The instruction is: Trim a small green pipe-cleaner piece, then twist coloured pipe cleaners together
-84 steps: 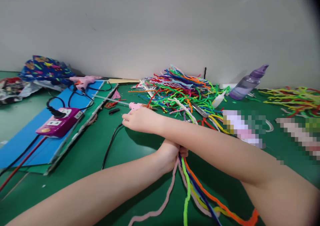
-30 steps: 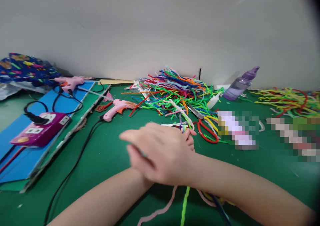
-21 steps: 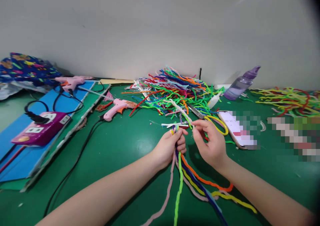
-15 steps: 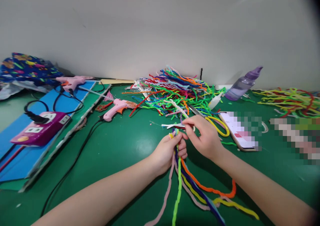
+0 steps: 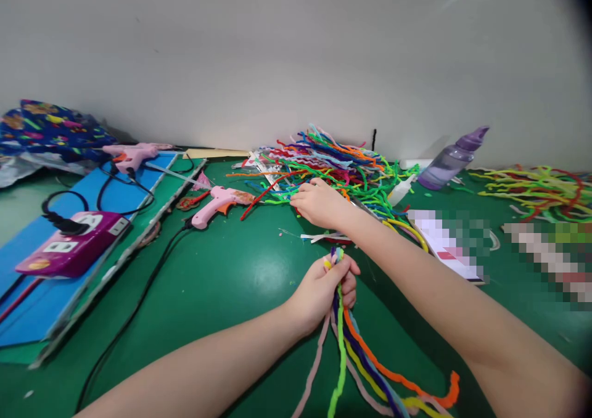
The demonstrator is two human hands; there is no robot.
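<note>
Currently, the left hand (image 5: pixel 324 288) is closed in a fist around a bunch of fuzzy strands (image 5: pixel 341 338), coloured pink, green, yellow, orange and dark and light blue. Short ends project above the fist; the long tails hang below, spreading between six and four o'clock. All clock bearings are taken from this hand. At twelve o'clock, the right hand (image 5: pixel 321 205) is at the near edge of a mixed pile (image 5: pixel 342 153) of similar strands, palm down with the fingers slightly bent. Whether it grips anything cannot be told. White strips (image 5: pixel 319 238) lie on the green table (image 5: pixel 250 325) between the two hands. Between ten and eleven, a pink glue gun (image 5: pixel 219 205) lies on its side, its black cord running towards eight. Farther out at ten, a second gun (image 5: pixel 132 155) is on a blue board (image 5: pixel 41 313); on the same board, at nine, sits a purple power block (image 5: pixel 74 242) with a black plug inserted. Between one and two stand a white glue bottle (image 5: pixel 401 191) and, beyond it, a purple water bottle (image 5: pixel 451 162). A phone (image 5: pixel 441 245), partly blurred out, lies between two and three.
</note>
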